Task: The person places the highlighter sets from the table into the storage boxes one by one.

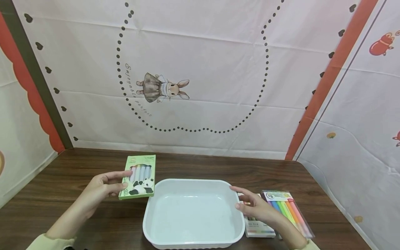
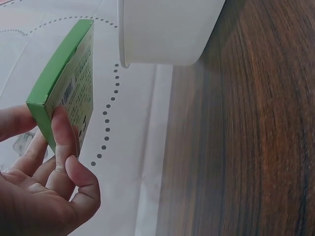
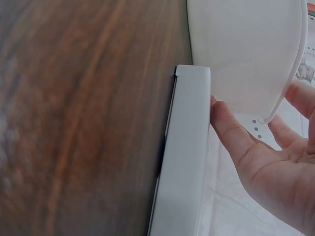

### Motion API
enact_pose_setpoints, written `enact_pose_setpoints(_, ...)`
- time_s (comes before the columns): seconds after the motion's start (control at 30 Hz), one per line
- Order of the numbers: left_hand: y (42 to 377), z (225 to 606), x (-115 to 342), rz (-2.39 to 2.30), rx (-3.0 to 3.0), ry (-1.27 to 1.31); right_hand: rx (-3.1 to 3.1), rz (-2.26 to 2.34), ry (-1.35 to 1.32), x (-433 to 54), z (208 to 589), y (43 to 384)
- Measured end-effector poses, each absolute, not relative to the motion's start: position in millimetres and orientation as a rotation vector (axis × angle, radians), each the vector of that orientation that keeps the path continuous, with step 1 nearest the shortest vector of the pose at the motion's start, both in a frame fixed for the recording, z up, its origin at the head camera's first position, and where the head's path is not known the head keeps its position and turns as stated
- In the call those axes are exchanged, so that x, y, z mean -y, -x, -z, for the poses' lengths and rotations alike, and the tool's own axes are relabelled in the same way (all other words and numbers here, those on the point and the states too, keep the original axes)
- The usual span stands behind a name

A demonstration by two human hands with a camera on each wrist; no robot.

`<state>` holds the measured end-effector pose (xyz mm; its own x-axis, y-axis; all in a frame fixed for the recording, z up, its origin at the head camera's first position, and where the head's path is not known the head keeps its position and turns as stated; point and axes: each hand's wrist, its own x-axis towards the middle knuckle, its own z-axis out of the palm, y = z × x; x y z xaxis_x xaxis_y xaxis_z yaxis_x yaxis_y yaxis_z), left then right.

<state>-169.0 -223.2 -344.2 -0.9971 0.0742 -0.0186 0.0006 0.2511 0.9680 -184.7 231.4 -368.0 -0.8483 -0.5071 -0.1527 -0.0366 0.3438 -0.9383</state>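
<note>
Beside the basin's left rim, my left hand [image 1: 101, 187] pinches a green box of markers [image 1: 144, 190] by its left edge, thumb on the front. Panda pictures and a window onto several pastel markers show on the box's face. In the left wrist view, the box [image 2: 61, 66] is raised, with fingers against its printed back. My right hand [image 1: 257, 208] holds the right rim of a white plastic basin [image 1: 193, 215], thumb and a finger over the edge. In the right wrist view, other fingers [image 3: 231, 123] lie outside the basin's wall [image 3: 246, 54].
Right of the basin lies a white box [image 1: 259, 228], partly covered by my right hand. Next to it is a clear pack of coloured markers [image 1: 293, 211]. All stand on a dark wooden table [image 1: 103, 158], with a printed cloth [image 1: 212, 86] hanging behind.
</note>
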Motion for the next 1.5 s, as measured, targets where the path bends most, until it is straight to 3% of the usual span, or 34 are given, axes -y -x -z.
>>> enact_pose_setpoints(0.4, 165.4, 346.6, 215.8, -1.934, -2.348, -0.211, -2.214, 1.496, 0.465, -231.7, 368.0, 185.1)
enact_pose_setpoints(1.5, 159.9, 347.4, 194.6, -1.837, -2.332, -0.301, -2.192, 1.510, 0.503, -231.9, 367.8, 184.6)
